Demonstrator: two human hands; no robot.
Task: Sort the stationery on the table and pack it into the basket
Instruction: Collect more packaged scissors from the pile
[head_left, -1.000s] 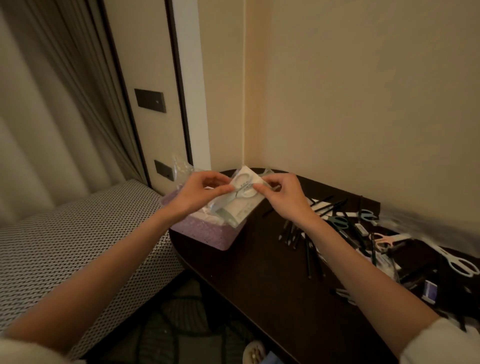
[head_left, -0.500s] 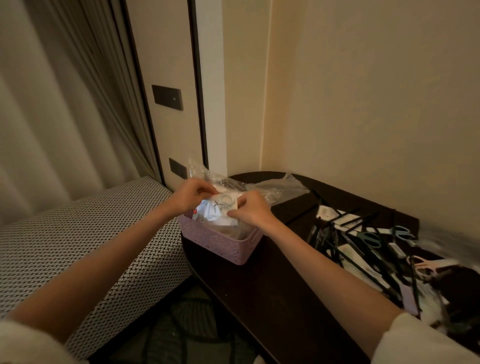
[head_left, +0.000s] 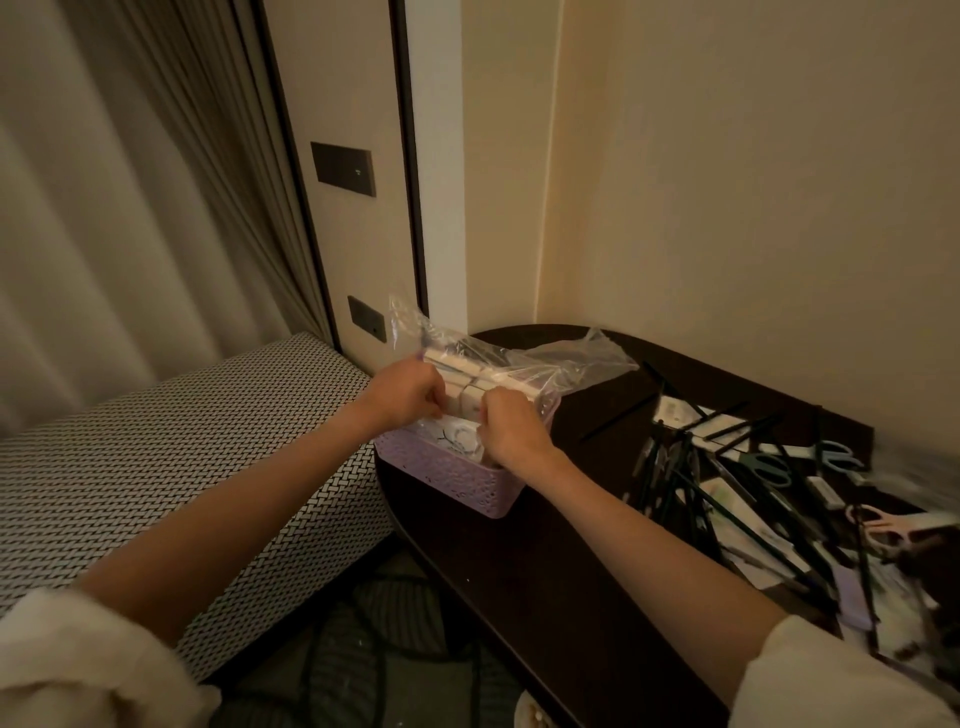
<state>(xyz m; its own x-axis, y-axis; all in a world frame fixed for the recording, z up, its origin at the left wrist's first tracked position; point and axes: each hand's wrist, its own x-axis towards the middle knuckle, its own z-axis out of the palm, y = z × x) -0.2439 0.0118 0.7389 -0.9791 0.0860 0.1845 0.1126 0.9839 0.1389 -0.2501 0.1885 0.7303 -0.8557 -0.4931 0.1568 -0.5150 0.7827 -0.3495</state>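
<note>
Both hands are working together over the lilac basket (head_left: 457, 475), which is sitting at the near left end of the dark table (head_left: 545, 561). The left hand (head_left: 402, 395) and the right hand (head_left: 511, 431) are close side by side, fingers curled down onto pale flat packets (head_left: 467, 402) standing in the basket; they seem to be pinching or pressing those packets, though exactly what each finger is gripping is hidden behind the knuckles. A clear plastic bag (head_left: 545, 358) is spilling out of the basket's far side and over the tabletop.

The rest of the stationery is lying well apart to the right: a loose heap of dark pens (head_left: 691, 483) crossing one another, with blue-handled scissors (head_left: 831, 457) and pink-handled scissors (head_left: 878, 519) among white packets.

I am judging the packets to be light and thin, bending easily, so taking them by both short edges is looking sensible. The bag is probably slippery and crackly, best gathered rather than pinched at one corner. The pens are likely rolling freely, so a bundle grasped round the middle should be holding better than single picks; the scissors want lifting by the handles
</note>
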